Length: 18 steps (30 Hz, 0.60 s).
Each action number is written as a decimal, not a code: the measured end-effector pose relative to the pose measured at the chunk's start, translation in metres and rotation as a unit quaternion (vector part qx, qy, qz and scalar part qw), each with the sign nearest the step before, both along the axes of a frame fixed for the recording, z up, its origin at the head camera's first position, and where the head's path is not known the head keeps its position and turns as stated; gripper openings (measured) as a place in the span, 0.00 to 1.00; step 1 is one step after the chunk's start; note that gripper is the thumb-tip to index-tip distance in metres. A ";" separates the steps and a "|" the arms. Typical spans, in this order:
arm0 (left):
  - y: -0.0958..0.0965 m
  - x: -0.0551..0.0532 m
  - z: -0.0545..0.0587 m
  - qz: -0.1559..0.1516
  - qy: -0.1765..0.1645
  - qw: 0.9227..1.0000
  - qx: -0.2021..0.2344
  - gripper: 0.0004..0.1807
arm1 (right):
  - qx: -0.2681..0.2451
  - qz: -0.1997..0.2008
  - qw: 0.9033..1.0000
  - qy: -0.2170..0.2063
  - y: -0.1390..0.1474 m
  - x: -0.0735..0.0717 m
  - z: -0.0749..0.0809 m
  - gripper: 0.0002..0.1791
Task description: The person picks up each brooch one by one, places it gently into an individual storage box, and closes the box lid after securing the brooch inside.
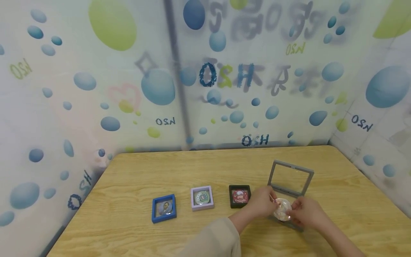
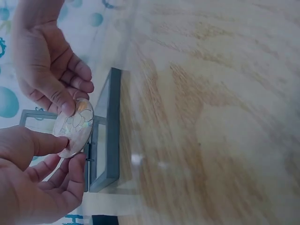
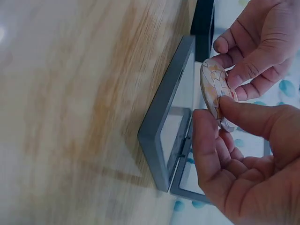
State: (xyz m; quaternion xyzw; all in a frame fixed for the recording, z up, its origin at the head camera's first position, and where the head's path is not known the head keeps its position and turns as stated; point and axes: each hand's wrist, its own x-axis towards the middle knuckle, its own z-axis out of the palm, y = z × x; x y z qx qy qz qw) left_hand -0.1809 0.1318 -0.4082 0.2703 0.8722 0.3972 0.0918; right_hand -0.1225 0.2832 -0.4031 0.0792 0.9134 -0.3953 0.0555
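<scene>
Both hands hold a round, shiny badge (image 1: 282, 210) by opposite edges, above the lower half of an open grey hinged display frame (image 1: 290, 178). My left hand (image 1: 264, 201) pinches the badge's left edge between thumb and fingers. On its right edge, the thumb and fingers of my right hand (image 1: 307, 213) grip it. Seen from the left wrist, the badge (image 2: 75, 129) is tilted and apart from the grey frame (image 2: 107, 136). The right wrist view shows pale printing on the badge face (image 3: 215, 86). The frame's clear upper panel stands raised behind the hands.
Left of the hands, a black frame (image 1: 231, 196) with a red badge stands nearest. Farther left lie a lilac frame (image 1: 193, 200) with a green badge and a blue frame (image 1: 155, 210) with a portrait badge. The wooden table (image 1: 179, 167) meets a patterned curtain (image 1: 154, 135) behind.
</scene>
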 end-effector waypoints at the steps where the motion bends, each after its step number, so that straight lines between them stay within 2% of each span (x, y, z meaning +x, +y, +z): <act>1: 0.002 -0.001 -0.001 0.007 0.005 1.000 0.000 0.07 | 0.001 -0.002 1.000 -0.002 0.001 -0.002 0.000 0.10; 7: 0.012 -0.008 -0.010 0.029 0.033 0.999 -0.013 0.07 | 0.006 -0.020 1.000 -0.016 0.003 -0.012 -0.004 0.10; 11: 0.017 -0.010 -0.013 0.035 0.048 0.997 -0.039 0.08 | 0.014 -0.019 1.000 -0.012 0.003 -0.015 -0.006 0.11; 18: 0.022 -0.010 -0.014 0.033 0.108 0.988 -0.104 0.08 | 0.019 -0.024 0.999 -0.015 0.003 -0.015 -0.009 0.10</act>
